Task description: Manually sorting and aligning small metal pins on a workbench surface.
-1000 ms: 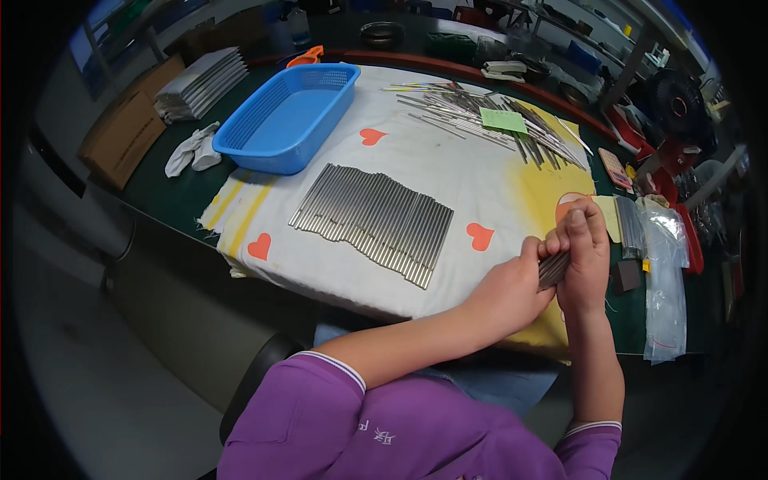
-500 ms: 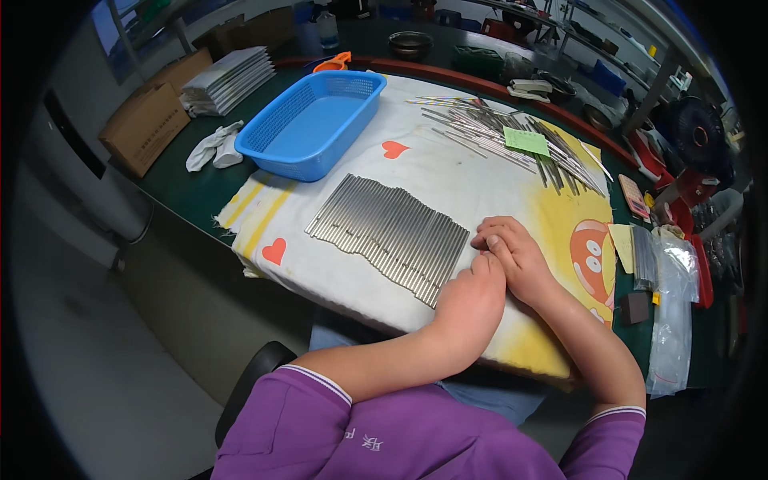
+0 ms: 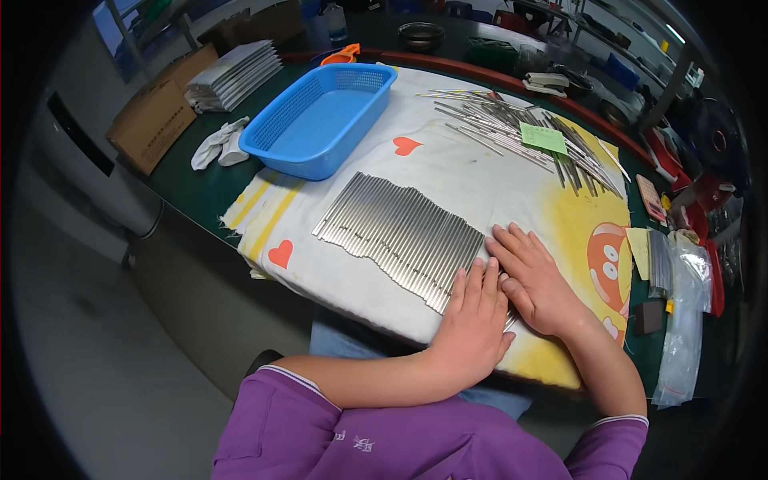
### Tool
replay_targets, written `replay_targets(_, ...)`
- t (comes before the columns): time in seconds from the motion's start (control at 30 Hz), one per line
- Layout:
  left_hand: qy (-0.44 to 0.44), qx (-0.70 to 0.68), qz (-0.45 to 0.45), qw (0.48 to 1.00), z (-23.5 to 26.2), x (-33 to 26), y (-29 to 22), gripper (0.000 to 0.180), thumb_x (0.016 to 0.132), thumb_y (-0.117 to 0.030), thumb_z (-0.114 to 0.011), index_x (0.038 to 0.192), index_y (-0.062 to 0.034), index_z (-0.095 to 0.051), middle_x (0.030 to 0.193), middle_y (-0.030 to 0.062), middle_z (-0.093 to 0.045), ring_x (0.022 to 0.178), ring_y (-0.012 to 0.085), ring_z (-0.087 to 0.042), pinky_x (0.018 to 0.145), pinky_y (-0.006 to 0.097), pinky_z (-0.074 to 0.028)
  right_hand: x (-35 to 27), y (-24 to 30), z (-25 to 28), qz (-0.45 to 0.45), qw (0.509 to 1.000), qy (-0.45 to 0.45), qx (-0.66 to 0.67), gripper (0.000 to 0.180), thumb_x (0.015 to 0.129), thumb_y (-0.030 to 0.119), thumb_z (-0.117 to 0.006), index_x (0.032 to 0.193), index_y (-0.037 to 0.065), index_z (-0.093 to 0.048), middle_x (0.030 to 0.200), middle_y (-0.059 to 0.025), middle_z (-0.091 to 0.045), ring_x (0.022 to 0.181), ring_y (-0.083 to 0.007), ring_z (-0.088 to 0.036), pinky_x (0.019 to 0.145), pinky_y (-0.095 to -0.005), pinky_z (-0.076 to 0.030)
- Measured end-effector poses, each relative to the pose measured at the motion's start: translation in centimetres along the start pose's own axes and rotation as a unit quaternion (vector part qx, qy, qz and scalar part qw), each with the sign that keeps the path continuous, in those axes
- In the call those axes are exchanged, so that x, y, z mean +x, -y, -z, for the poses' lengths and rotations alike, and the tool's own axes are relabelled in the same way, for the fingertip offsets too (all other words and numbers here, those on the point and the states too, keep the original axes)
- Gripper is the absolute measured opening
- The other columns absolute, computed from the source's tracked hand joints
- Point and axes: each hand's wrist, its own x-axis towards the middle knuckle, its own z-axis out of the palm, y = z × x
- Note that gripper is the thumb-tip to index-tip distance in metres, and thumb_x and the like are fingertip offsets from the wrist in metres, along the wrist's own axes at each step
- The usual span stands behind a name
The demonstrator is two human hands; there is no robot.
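Silvery, slim metal rods [image 3: 400, 236] are lined up side by side leftward from the left hand [image 3: 470, 326], which is laid palm-down, outstretched, at the row's right end; the right hand [image 3: 542, 282] is opened flat beside it; whatever lies under the palms is hidden.

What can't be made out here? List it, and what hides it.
Right end of the row of metal rods: head view, partly covered by the left hand and right hand.
Part of the loose rod pile: head view, under the green note.
Dark round object: head view, dim at the rim.
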Motion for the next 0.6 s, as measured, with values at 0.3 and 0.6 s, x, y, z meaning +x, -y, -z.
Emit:
replay_targets(0.3,0.003,-0.029,-0.024,0.999,0.1,-0.3,0.5,0.078,0.081,-0.046,-0.057,0.126,0.0160,-0.040,0.135,0.0355,-0.030,0.131,0.0500,-0.021,0.107,0.058,-0.016,1.5,-0.5,0.1,-0.005,0.996,0.062,-0.067,0.053,0.095,0.037,-0.033,0.141,0.010,-0.032,0.148,-0.0101,-0.028,0.138,-0.0317,-0.020,0.113,-0.0490,-0.007)
replay_targets(0.6,0.016,-0.008,0.008,1.000,-0.1,0.4,0.1,0.081,0.081,-0.052,-0.055,0.131,0.0094,-0.038,0.137,0.0307,-0.031,0.132,0.0470,-0.022,0.110,0.052,-0.013,8.4,1.9,1.3,-0.054,0.994,-0.021,0.095,0.039,0.085,0.022,-0.056,0.122,0.009,-0.054,0.123,-0.0146,-0.053,0.119,-0.0320,-0.047,0.098,-0.0402,-0.038)
